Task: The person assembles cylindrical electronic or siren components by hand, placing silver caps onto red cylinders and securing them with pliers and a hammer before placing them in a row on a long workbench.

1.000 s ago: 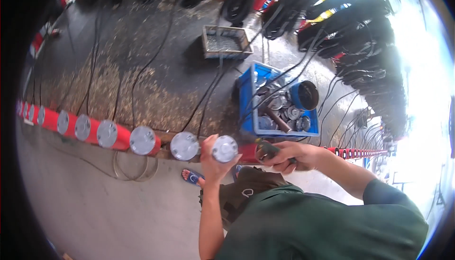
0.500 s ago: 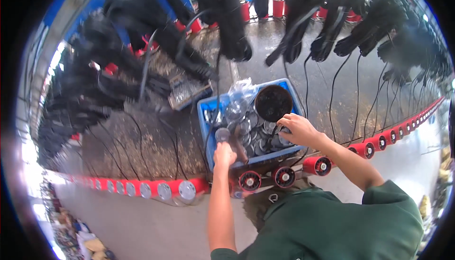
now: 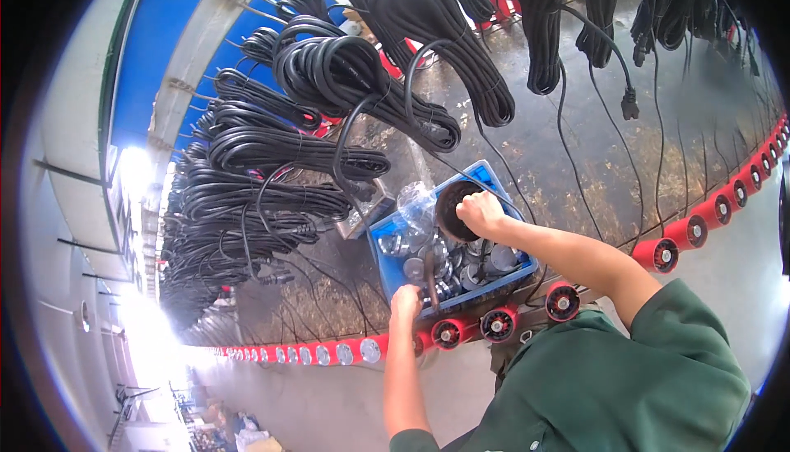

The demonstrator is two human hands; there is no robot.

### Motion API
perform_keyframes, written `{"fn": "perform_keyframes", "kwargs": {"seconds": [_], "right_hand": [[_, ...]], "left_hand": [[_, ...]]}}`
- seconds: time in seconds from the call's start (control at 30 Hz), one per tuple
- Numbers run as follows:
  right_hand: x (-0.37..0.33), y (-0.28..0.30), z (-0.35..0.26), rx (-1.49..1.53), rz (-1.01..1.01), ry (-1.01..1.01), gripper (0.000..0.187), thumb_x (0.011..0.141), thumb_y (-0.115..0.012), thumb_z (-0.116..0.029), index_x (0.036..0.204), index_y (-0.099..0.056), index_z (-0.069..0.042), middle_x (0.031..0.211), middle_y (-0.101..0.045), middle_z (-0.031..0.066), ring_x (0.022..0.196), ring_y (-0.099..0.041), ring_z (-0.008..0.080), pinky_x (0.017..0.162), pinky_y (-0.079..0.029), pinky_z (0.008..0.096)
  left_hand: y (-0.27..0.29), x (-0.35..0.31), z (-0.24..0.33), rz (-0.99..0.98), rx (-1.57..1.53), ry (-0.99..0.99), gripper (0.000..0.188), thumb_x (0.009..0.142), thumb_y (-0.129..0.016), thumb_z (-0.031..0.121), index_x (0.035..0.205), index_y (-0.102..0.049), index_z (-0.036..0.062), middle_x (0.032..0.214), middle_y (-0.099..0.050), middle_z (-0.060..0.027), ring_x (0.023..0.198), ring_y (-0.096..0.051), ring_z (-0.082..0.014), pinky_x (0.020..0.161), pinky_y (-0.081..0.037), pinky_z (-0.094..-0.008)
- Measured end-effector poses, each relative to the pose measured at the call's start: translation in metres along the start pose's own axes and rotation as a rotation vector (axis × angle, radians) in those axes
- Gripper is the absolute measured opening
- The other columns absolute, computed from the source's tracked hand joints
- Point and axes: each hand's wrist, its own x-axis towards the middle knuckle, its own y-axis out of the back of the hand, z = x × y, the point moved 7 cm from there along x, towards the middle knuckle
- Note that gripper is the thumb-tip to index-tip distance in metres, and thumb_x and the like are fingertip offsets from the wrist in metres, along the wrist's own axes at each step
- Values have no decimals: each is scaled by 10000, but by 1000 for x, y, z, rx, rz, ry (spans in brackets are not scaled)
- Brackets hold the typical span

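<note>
A blue crate (image 3: 487,292) full of round metal caps (image 3: 451,264) stands before me on the bench. My right hand (image 3: 482,212) reaches over a round dark bowl (image 3: 448,205) in the crate, its fingers drawn together over the bowl's inside. What they hold, if anything, is hidden. At the crate's near left edge is my left hand (image 3: 406,300), fingers closed, next to a brown bar-like handle (image 3: 432,281) lying on the caps. I cannot make out anything in its grip. Clear plastic film (image 3: 417,203) lies crumpled beside the bowl.
Along the bench's near edge runs a row of red cylinders (image 3: 498,323); those at left have silvery ends. Bundled black cables (image 3: 329,73) hang overhead from a metal frame (image 3: 185,65), with leads trailing down to the bench (image 3: 568,197). A small box (image 3: 366,209) sits behind the crate.
My right hand has moved from the crate's right side onto the bowl. My left hand has drawn back to the near edge, away from a round cap. The view has swung left.
</note>
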Motion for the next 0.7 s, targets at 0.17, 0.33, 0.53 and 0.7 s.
{"fn": "perform_keyframes", "kwargs": {"seconds": [0.17,0.33,0.53,0.7], "right_hand": [[-11,4,1,87,121,-13,98,904,-668,-136,937,-746,-87,920,-764,130,874,-785,291,730,-627,399],[-23,13,18,116,98,35,56,905,-675,-110,921,-713,-73,910,-759,133,850,-786,301,725,-639,402],[-1,36,47,576,318,-1,105,869,-704,-147,903,-757,-63,870,-762,164,838,-737,389,768,-595,481],[0,35,20,719,90,44,219,906,-727,-141,1076,-779,-12,903,-787,155,829,-768,267,758,-597,384]], "left_hand": [[-5,4,1,22,49,81,221,773,-741,145,978,-781,75,1008,-758,-224,997,-728,-425,871,-593,-510],[47,-47,7,470,-261,66,219,904,-631,121,1070,-598,-18,1043,-672,-254,998,-644,-482,878,-522,-579],[34,-117,-48,662,-1437,574,309,992,-722,77,1288,-708,-11,1026,-755,-89,955,-733,-172,771,-614,-338],[-1,-147,-71,576,-1303,601,267,1006,-713,107,1211,-730,-63,934,-776,-140,694,-748,-198,541,-618,-320]]}}
